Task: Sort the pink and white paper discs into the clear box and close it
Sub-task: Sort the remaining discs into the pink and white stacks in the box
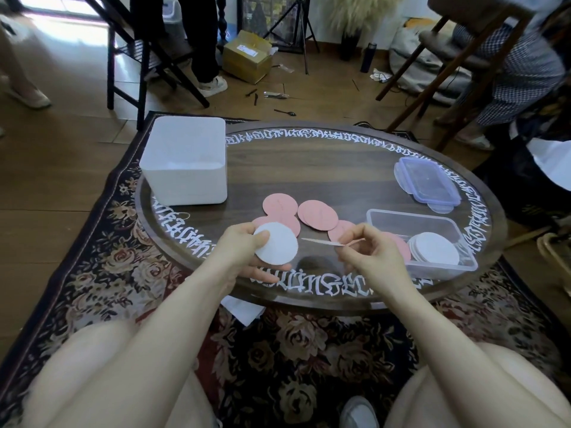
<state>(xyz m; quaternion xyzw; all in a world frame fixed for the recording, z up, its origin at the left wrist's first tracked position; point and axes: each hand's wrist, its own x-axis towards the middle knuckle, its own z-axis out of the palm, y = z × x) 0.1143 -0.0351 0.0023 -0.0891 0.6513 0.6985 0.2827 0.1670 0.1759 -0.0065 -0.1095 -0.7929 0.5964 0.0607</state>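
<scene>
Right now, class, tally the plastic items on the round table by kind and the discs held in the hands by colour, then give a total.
white bin: 1
clear box: 1
blue-edged lid: 1
white disc, held in the left hand: 1
pink disc, seen edge-on in the right hand: 1
Total: 5

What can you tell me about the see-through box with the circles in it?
The clear box is a shallow rectangle of see-through plastic, open on top, sitting flat on the round wooden table near its right edge. Inside lies a stack of white discs with a pink disc beside it. The right hand is right in front of its left end. Its lid lies apart, farther back on the table.
</scene>
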